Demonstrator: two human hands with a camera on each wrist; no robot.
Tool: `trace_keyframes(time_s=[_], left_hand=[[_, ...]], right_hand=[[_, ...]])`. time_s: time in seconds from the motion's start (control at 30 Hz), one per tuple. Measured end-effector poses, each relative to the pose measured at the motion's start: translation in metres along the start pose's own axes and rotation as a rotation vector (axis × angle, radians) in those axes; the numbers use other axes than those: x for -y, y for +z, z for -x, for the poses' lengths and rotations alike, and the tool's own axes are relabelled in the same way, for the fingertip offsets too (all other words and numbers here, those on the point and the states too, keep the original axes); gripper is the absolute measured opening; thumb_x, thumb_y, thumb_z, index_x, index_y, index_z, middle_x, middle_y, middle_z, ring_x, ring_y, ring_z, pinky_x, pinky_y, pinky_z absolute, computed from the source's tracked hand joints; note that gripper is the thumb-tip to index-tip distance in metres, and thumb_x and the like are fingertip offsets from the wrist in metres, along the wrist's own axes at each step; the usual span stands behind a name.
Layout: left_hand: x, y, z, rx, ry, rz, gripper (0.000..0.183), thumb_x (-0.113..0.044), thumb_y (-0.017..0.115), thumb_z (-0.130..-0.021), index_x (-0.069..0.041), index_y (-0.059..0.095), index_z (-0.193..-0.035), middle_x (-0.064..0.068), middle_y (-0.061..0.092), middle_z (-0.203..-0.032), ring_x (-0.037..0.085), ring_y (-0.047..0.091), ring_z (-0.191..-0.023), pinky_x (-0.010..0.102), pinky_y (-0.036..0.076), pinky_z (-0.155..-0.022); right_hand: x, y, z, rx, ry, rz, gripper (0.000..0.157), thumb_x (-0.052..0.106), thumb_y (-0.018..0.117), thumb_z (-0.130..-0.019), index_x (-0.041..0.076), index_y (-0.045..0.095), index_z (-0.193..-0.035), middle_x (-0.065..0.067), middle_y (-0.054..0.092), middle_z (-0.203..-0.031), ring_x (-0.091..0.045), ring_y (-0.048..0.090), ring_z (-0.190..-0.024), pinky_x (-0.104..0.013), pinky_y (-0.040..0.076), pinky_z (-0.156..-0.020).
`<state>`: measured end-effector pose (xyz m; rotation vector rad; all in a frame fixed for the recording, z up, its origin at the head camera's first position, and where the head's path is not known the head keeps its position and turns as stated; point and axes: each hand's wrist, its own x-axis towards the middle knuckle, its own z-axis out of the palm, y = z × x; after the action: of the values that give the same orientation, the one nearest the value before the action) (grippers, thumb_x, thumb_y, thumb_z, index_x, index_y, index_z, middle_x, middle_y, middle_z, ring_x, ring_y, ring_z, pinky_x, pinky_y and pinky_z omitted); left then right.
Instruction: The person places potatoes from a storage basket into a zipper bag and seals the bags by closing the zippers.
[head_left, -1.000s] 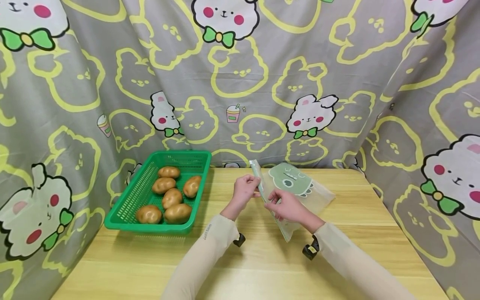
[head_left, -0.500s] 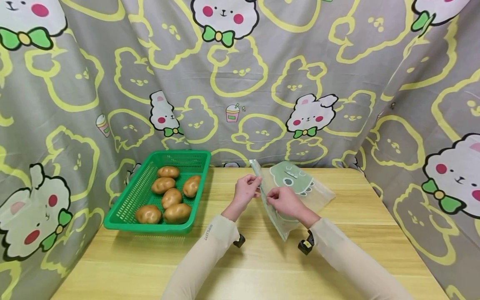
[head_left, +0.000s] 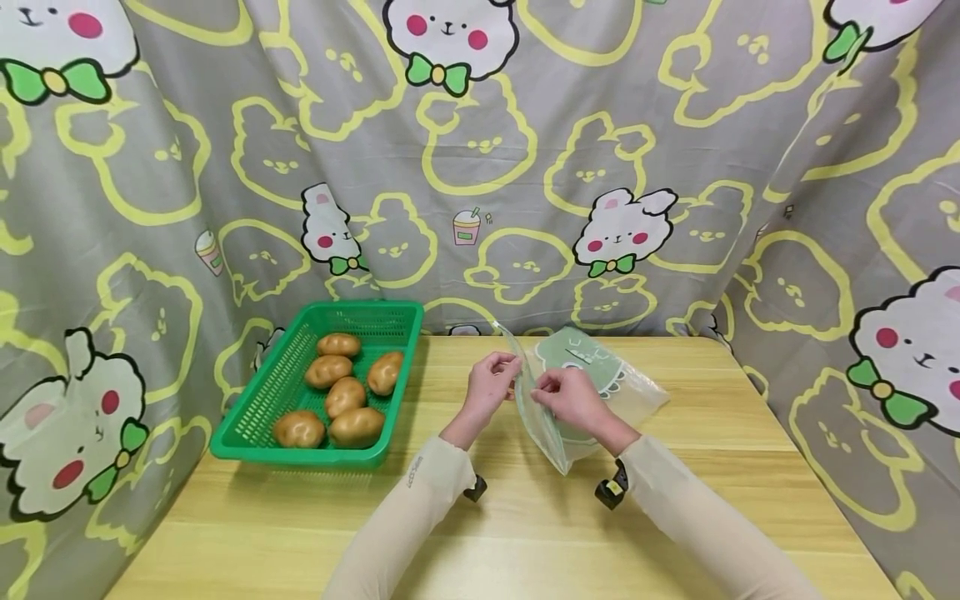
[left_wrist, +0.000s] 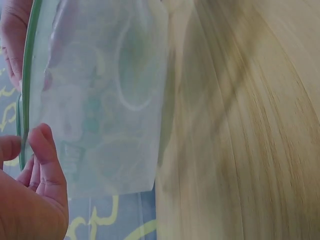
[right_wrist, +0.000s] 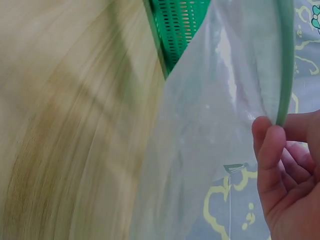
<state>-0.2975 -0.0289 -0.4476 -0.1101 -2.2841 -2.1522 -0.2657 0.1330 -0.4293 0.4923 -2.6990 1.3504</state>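
A translucent zip bag (head_left: 588,358) with a green cartoon creature printed on it is held over the table, its green-edged mouth facing left. My left hand (head_left: 489,390) pinches one side of the mouth between thumb and fingers. On the other side my right hand (head_left: 577,402) pinches the opposite lip. The two lips stand apart along their near part. In the left wrist view, the green zip strip (left_wrist: 30,65) runs up from the left fingertips. The right wrist view shows thumb and index finger gripping the rim (right_wrist: 286,75).
A green plastic basket (head_left: 300,455) stands on the table at the left, with several brown potatoes (head_left: 298,429) in it. The wooden table (head_left: 525,533) ends at a patterned grey curtain (head_left: 405,167). Black wrist cameras (head_left: 611,492) hang under the wrists.
My right hand has closed its fingers on the bag's lip. The bag's mouth has spread from a nearly flat strip to a gap. My left hand has stayed nearly in place.
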Motion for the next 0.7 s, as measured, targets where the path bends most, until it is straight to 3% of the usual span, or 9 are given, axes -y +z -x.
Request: trace_keyframes(time_s=[0.23,0.43,0.7], left_hand=[[0.004,-0.003,0.004,-0.076,0.035,-0.108,0.019,-0.009,0.061,-0.084,-0.004,0.065,-0.102,0.005,0.060,-0.080,0.011,0.059,-0.059,0.030,0.053,-0.051],[0.010,-0.005,0.012,-0.029,0.053,-0.218,0.016,-0.011,0.060,-0.089,-0.005,0.062,-0.104,0.005,0.058,-0.082,0.011,0.058,-0.058,0.026,0.050,-0.047],[0.019,-0.010,0.021,0.010,0.071,-0.252,0.011,-0.013,0.061,-0.091,-0.004,0.067,-0.093,0.004,0.057,-0.077,0.011,0.055,-0.058,0.027,0.050,-0.048]], right_hand=[[0.003,-0.006,-0.001,-0.044,0.060,-0.060,0.006,0.007,0.070,-0.084,0.002,0.068,-0.082,-0.003,0.064,-0.069,-0.013,0.053,-0.045,-0.029,0.048,-0.042],[0.007,-0.015,-0.001,-0.068,0.094,-0.067,0.008,0.010,0.068,-0.086,0.002,0.066,-0.085,-0.004,0.065,-0.071,-0.019,0.057,-0.047,-0.031,0.049,-0.044],[0.008,-0.027,-0.003,-0.110,0.100,-0.083,0.010,0.010,0.062,-0.089,0.002,0.064,-0.085,-0.006,0.067,-0.072,-0.016,0.055,-0.047,-0.030,0.048,-0.044]])
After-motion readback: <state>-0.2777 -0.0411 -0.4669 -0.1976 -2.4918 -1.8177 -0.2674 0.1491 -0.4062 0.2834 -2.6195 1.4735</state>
